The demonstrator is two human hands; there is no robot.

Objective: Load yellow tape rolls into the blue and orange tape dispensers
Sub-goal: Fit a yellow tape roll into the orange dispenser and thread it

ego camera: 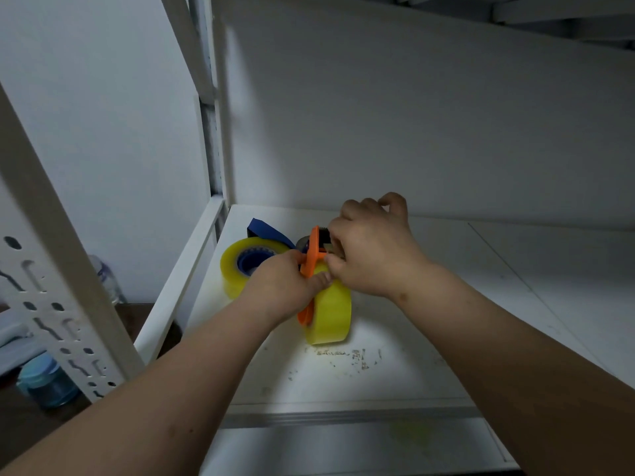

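I count two yellow tape rolls and two dispensers on the white shelf (429, 338). The nearer yellow tape roll (331, 312) stands on edge, seated in the orange dispenser (312, 255), whose flat orange side plate runs along the roll's left face. My left hand (281, 286) grips that plate from the left, fingers curled over its edge and the thumb pressed against the roll. My right hand (372, 249) sits at the dispenser's far end, fingers curled and pinching at something beside the cutter; I cannot tell exactly what they pinch. The second yellow tape roll (237, 269) stands just behind and left, already on the blue dispenser (266, 230), its blue hub showing through the core. One blue-lidded jar (46, 383) sits lower left beyond the perforated white post (51, 269).
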